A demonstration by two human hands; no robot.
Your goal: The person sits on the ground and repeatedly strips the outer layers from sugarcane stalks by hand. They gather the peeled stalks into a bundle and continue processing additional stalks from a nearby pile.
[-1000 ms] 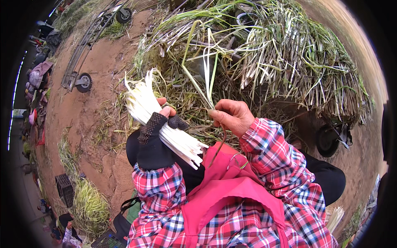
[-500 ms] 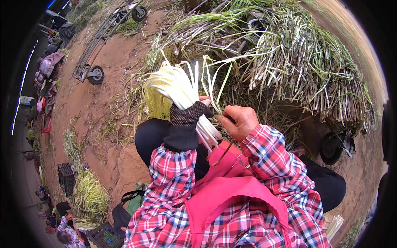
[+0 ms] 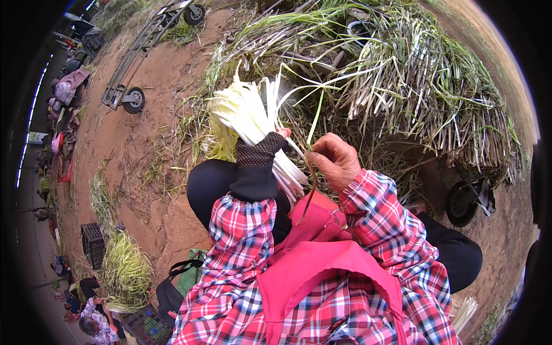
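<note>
My left hand (image 3: 261, 150), in a black dotted glove, is closed around a bundle of pale leafy stalks (image 3: 244, 112) that look like blanched chives. Their yellowish leaves fan out above the glove, and the white stalk ends (image 3: 289, 175) poke out below it. To the right, my bare right hand (image 3: 334, 160) pinches a thin stalk (image 3: 296, 148) with green-yellow leaves at its top. A brown withered strip (image 3: 309, 198) dangles beneath those fingers, over the pink apron (image 3: 322, 270). The exact contact of the right fingertips is partly hidden.
Ahead on the right lies a big heap of stalks and leaves (image 3: 425, 92), with a wheel (image 3: 460, 204) under it. A two-wheeled metal cart (image 3: 133, 66) stands far left. Nearer left are a yellow-green pile (image 3: 126, 270), dark crates (image 3: 92, 246) and a person (image 3: 98, 322).
My right hand has turned and shifted slightly, its pinched stalk now slanting toward the bundle. The brown strip hangs more upright below it. My left hand keeps the bundle, moved slightly right.
</note>
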